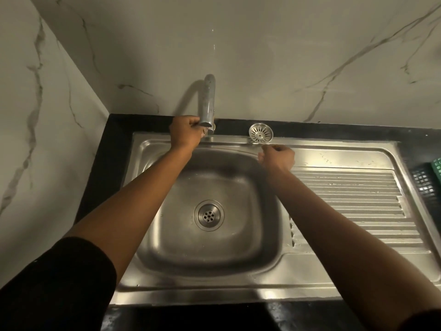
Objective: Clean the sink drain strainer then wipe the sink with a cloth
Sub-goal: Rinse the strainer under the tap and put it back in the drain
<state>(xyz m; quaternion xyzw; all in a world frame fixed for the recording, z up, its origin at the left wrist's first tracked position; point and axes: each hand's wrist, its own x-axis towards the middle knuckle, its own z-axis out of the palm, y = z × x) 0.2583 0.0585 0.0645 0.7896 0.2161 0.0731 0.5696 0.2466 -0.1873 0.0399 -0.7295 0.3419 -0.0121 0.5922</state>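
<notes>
The round metal drain strainer (pixel 260 132) lies on the sink's back ledge, out of the drain. The steel sink (pixel 148 266) has its open drain (pixel 209 215) in the bowl's middle. My left hand (pixel 186 133) is closed around the base or handle of the chrome tap (pixel 208 103). My right hand (pixel 278 157) hovers just below the strainer, fingers loosely curled, holding nothing that I can see. No water stream is visible. No cloth is in view.
A ribbed draining board (pixel 353 201) forms the sink's right half. A dark mesh basket with a green edge (pixel 427 180) sits at the far right on the black counter (pixel 105 163). Marble walls close the back and left.
</notes>
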